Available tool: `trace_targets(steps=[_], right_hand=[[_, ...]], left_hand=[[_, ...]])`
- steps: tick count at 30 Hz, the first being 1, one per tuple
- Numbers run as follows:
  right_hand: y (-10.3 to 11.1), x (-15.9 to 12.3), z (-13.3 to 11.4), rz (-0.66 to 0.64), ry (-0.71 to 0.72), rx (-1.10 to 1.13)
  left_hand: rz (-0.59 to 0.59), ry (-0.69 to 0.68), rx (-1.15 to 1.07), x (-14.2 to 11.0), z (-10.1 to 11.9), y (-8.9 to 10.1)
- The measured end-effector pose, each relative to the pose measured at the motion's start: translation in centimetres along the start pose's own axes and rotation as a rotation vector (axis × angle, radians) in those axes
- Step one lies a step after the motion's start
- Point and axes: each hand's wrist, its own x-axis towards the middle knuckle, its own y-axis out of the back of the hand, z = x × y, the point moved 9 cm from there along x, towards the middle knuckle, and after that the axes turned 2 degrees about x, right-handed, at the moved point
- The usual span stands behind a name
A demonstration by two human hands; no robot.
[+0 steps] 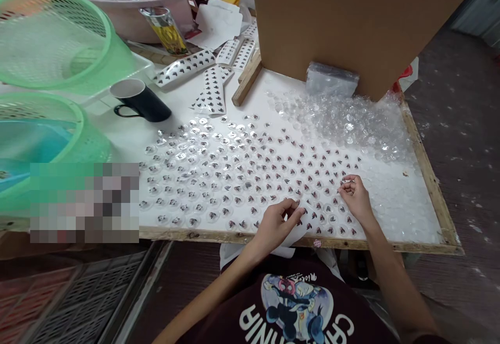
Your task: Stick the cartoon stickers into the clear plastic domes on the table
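Note:
My left hand (276, 223) is closed at the front of the table, thumb and fingers around a white sticker sheet (297, 233) that droops over the front edge. Small dark printed stickers show by its fingertips. To its right, my right hand (356, 198) is pinched low over the table; whatever sits between the fingertips is too small to name. Around both hands lie many clear round plastic discs (213, 215), each with a small dark-and-red picture in the middle. Right of my right hand, plain clear discs (394, 198) cover the white tabletop (128, 151).
A heap of clear discs (347, 120) lies before a tall cardboard box (351, 21). A wooden block (247, 83), printed sticker sheets (213, 91) and a tipped black mug (146, 102) are further back. Green baskets (113, 47) and a pink basin (167, 8) stand left. Wooden strips edge the table.

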Motion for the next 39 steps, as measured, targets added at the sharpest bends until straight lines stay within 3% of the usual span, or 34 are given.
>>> trace_targets(steps=[7, 12, 16, 21, 24, 31, 39], right_hand=[[-1.9, -0.1, -1.2, -0.022, 0.082, -0.262], [-1.6, -0.5, -1.9, 0.072, 0.130, -0.407], [-0.8, -0.7, -1.5, 0.090, 0.096, -0.313], [2.4, -1.1, -1.5, 0.214, 0.110, -0.167], [3.6, -1.1, -1.0, 0.217, 0.092, -0.104], [4.5, -1.2, 1.8, 0.197, -0.035, -0.054], [3.2, -1.1, 3.7, 0.075, -0.159, -0.044]], left_hand=[[-0.005, 0.006, -0.009, 0.0, -0.2, 0.1], [-0.006, 0.004, -0.008, 0.0, -0.4, 0.0], [0.000, 0.007, -0.022, -0.2, -0.3, 0.2], [0.003, 0.012, -0.022, -0.2, -0.3, 0.4], [-0.007, 0.013, -0.018, -0.1, -0.4, 0.1], [-0.013, 0.018, -0.003, -0.1, -0.5, -0.1], [-0.020, 0.032, 0.014, 0.0, -0.7, -0.4]])
